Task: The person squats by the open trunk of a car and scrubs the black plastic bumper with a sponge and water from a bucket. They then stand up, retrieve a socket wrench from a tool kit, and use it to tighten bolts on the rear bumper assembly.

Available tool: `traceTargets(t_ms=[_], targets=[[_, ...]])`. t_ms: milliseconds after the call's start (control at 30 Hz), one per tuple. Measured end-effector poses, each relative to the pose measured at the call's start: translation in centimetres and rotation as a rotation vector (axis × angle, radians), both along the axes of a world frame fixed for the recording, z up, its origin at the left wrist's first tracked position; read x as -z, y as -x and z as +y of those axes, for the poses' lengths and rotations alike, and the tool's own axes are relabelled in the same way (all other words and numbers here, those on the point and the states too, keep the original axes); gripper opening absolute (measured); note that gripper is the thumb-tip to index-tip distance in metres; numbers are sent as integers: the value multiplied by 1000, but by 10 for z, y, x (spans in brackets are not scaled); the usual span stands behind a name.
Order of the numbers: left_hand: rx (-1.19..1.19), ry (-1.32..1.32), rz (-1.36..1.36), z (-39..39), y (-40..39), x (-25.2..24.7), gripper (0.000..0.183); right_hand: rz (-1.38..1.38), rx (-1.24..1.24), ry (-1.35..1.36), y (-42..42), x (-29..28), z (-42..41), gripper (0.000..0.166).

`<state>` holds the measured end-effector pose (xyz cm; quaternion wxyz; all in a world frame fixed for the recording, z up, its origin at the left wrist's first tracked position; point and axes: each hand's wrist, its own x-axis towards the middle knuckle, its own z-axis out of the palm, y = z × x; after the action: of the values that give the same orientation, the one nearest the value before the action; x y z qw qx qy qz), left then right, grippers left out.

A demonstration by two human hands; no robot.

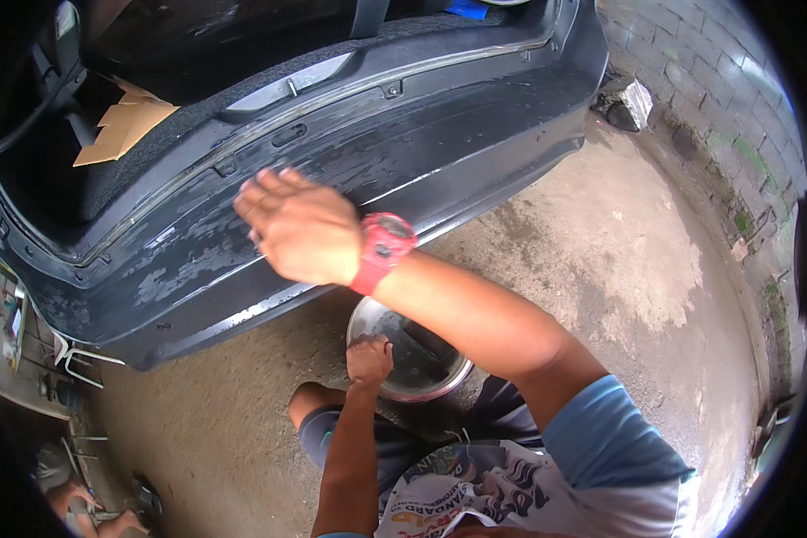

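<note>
A dark car rear bumper (403,161) stretches across the view before me, its upper face mottled with wet or worn patches. My right hand (302,225), slightly blurred, is over the bumper with the palm down. Whatever may be under that palm is hidden. A red wristwatch (385,250) is on the right wrist. Between my knees stands a round metal basin (456,375) with dark liquid (400,323) and a dark block-like thing (432,341) in it. My left hand (370,360) is curled into a fist at the basin's near-left rim, with nothing visible in it.
Above the bumper is the open trunk, with a torn cardboard piece (128,124) and a blue item (468,9). A block wall (719,87) runs along the right, a silvery wrapped object (629,104) at its foot. Another person's legs (94,508) show at lower left.
</note>
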<state>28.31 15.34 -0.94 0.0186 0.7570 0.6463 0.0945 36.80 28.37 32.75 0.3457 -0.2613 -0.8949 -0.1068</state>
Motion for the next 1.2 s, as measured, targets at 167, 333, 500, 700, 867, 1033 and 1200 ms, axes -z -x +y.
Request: traceTargets(t_ms=[167,333,500,700,867,1033,1200], targets=[[-43,-31,13,-9,10,-6,20,25,83,-73,-122,-2,32,43],[-29,-14,-50,2,-15,2,22,148,607,-11,-254,6,46,48],[-17,251,-5,5,-6,4,30,219,168,-138,-10,32,-37,50],[6,182,56,4,-12,-12,23,212,-120,-157,-49,51,-25,51],[7,-37,-49,-3,-5,-6,18,229,519,-213,-243,33,21,41],[2,-2,35,0,4,4,19,320,200,-43,-79,23,-38,46],[-38,27,9,-11,2,-10,22,45,7,-151,-94,9,-17,41]])
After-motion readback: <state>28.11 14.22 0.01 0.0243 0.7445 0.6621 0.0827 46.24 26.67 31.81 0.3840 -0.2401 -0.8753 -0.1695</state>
